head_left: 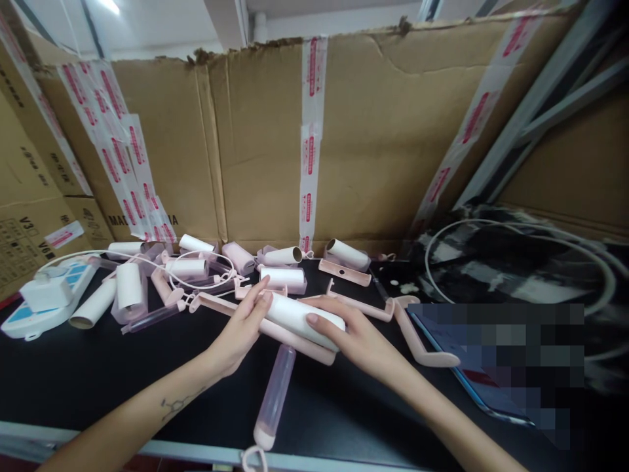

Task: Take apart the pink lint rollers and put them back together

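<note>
A white lint roll lies between my two hands over the black table. My left hand pinches its left end with thumb and fingers. My right hand is wrapped round the right end, thumb on top. Just beneath the roll runs a pale pink handle piece; whether my fingers grip it too is hidden. In front of my hands lies a clear purple tube with a pink cap and loop. Behind them, another white roll sits in a translucent purple cover.
Several rolls, covers and pink handles are scattered at the back left. A white power strip with a plugged-in adapter stands far left. A phone, partly pixelated, and a pink bent handle lie right. Cardboard walls the back.
</note>
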A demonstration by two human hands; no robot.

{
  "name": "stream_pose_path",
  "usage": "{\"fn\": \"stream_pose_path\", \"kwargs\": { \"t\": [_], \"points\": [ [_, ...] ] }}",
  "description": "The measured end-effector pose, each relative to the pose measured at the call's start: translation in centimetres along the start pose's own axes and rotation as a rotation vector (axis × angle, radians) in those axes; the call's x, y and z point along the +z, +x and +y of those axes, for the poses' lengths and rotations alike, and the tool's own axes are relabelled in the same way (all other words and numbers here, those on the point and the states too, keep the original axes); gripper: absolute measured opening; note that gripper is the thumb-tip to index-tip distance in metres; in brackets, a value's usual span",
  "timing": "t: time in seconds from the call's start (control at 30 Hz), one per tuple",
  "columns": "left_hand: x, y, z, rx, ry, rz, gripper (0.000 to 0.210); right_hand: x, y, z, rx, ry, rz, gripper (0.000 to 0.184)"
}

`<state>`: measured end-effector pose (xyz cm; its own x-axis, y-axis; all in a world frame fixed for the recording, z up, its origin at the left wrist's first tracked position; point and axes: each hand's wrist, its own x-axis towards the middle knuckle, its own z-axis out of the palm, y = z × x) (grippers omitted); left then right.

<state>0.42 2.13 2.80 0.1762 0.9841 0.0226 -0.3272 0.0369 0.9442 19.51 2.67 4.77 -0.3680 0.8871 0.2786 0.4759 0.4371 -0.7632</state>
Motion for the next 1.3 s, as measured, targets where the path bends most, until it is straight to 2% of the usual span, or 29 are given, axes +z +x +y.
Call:
{"fn": "stream_pose_path", "kwargs": {
  "t": [0.23, 0.37, 0.53, 0.63, 0.73, 0.83, 0.93, 1.07, 1.17, 1.3],
  "points": [
    [-0.1, 0.1, 0.5, 0.013, -0.117, -0.070, 0.037, 0.2, -0.4, 0.1, -0.042, 0.020, -0.060, 0.036],
    [-0.2, 0.3, 0.5, 0.019, -0.169, -0.099, 0.032, -0.2, -0.5, -0.3, -0.062, 0.029, -0.048, 0.037],
    [0.0, 0.1, 0.5, 0.102, -0.087, -0.070, 0.021, -0.8, -0.8, -0.9, -0.083, 0.051, -0.077, 0.036],
    [0.1, 0.0, 0.6, 0.132, -0.030, -0.077, 0.027, -0.4, -0.9, -1.0, -0.105, 0.058, -0.082, 0.037],
    [0.0, 0.0, 0.6, 0.085, 0.060, -0.105, 0.038, 0.5, -1.1, -0.9, -0.128, 0.041, -0.079, 0.040],
    [-0.3, 0.2, 0.5, 0.020, 0.101, -0.110, 0.031, 0.9, -1.2, -0.9, -0.104, 0.049, -0.094, 0.046],
    [-0.7, 0.5, 1.0, -0.025, 0.038, -0.106, 0.024, 0.4, -1.2, -0.9, -0.079, 0.189, -0.121, 0.050],
    [-1.1, 0.6, 2.0, -0.073, -0.086, -0.106, 0.023, -0.4, -0.9, -0.7, 0.039, 0.279, -0.099, 0.043],
    [-1.2, 0.6, 2.4, -0.104, -0.107, -0.123, 0.020, 0.0, -0.6, -0.3, 0.138, 0.393, -0.149, 0.049],
    [-1.0, 0.4, 2.2, -0.189, -0.112, -0.151, 0.017, 0.8, -0.4, 0.3, 0.179, 0.639, -0.195, 0.047]
  ]
}}
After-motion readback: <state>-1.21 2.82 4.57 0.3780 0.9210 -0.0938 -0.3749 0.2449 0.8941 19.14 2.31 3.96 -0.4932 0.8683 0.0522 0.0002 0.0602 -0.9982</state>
